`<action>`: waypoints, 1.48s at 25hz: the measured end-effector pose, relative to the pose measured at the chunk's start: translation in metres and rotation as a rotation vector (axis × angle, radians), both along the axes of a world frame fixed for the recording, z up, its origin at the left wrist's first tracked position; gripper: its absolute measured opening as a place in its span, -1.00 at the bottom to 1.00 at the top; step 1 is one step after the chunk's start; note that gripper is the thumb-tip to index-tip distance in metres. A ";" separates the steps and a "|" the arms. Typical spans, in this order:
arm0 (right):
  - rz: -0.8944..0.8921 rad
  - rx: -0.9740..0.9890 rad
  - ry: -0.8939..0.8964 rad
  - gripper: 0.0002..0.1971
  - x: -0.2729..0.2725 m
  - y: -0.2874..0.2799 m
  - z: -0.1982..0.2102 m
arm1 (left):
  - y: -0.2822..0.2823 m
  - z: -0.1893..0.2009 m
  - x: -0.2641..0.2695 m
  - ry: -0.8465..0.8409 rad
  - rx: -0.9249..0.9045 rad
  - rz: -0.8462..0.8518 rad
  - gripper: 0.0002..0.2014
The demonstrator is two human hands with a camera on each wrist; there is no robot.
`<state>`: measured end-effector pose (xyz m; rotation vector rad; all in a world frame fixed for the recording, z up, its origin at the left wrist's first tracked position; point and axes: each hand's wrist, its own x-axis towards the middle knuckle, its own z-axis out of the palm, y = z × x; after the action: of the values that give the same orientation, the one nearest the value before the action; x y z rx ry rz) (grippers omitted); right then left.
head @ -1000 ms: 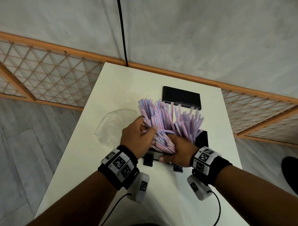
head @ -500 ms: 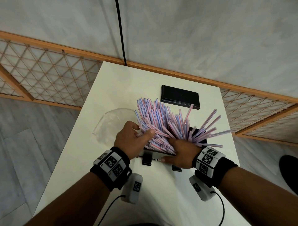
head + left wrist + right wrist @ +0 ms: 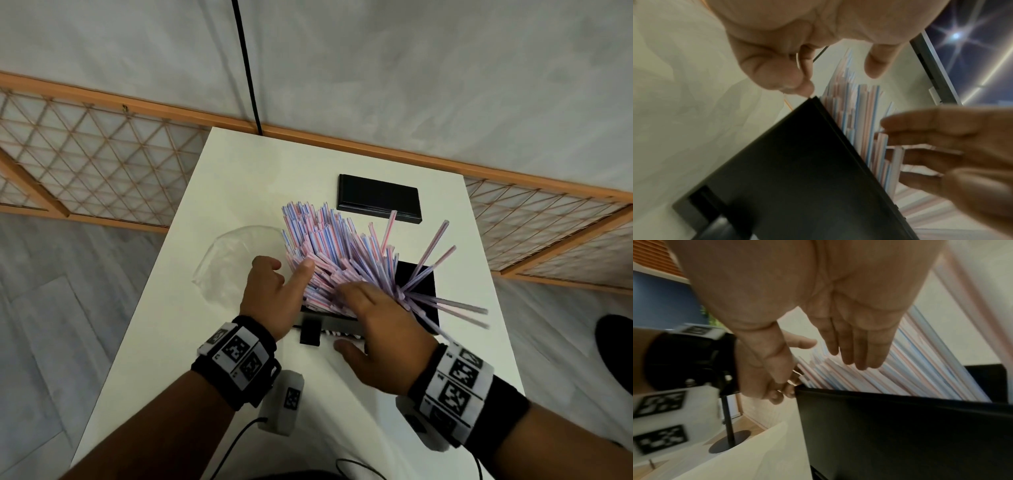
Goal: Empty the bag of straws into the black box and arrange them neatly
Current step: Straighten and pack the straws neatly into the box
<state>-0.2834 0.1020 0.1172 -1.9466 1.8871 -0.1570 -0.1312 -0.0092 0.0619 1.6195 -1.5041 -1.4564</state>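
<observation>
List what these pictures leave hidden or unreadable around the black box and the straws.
- Floor of the black box: hidden in all views by the straws and its own walls.
- Straw bottoms: hidden behind the box wall, both wrist views.
- Right hand fingertips: buried among the straws, head view.
- Left hand contact with the straws: blurred, left wrist view.

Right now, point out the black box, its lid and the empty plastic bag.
black box [image 3: 426,294], head view, on its right wall beside the straws.
lid [image 3: 378,197], head view, on its flat top.
plastic bag [image 3: 227,270], head view, on its clear middle, flat on the table.
</observation>
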 end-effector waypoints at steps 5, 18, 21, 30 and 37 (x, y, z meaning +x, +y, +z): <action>0.057 -0.051 -0.044 -0.71 0.012 0.028 0.010 | 0.009 -0.005 -0.010 0.030 -0.009 -0.002 -0.48; -0.508 0.379 0.065 -0.37 -0.062 0.074 -0.038 | 0.013 -0.013 -0.021 -0.075 -0.055 0.078 -0.12; -0.678 0.360 0.067 0.12 -0.081 0.073 -0.035 | 0.018 -0.004 -0.028 0.093 0.010 0.126 -0.03; -0.629 0.226 0.080 0.61 -0.088 -0.007 -0.017 | 0.002 0.008 -0.039 0.411 0.069 0.182 -0.33; -0.521 -0.025 -0.110 -0.34 -0.058 -0.053 -0.031 | 0.000 0.003 -0.033 0.486 0.104 0.200 0.07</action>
<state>-0.3415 0.0491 0.0860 -1.3868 2.2802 -0.4305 -0.1644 -0.0093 0.0646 1.2985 -0.9826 -1.6790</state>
